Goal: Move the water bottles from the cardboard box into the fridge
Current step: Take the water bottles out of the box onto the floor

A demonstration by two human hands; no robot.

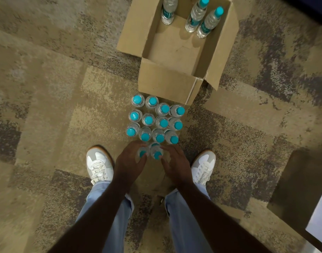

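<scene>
1. Head view, looking straight down at patterned brown and grey carpet (47, 88).
2. Cardboard box (167, 83) sits open on the floor ahead of the person, flaps out. Three water bottles stand upright at its far end: one alone (169, 11), then a pair touching each other (196, 15) (209, 22).
3. Just this side of the box, a block of twelve bottles (154, 119) stands on the carpet in three rows of four, teal caps up, packed close.
4. Two more bottles stand side by side nearest the person, touching the block's front row.
5. Left hand (131, 161) has fingers curled round the left bottle (142, 153) of that pair, near the cap.
6. Right hand (174, 161) has fingers curled round the right bottle (157, 154) in the same way.
7. White shoes, left (99, 167) and right (204, 168), are planted either side of the hands; light blue trouser legs (183, 225) below.
8. Fridge not in view. Pale object (320, 216) at the right edge, cannot tell what it is.
</scene>
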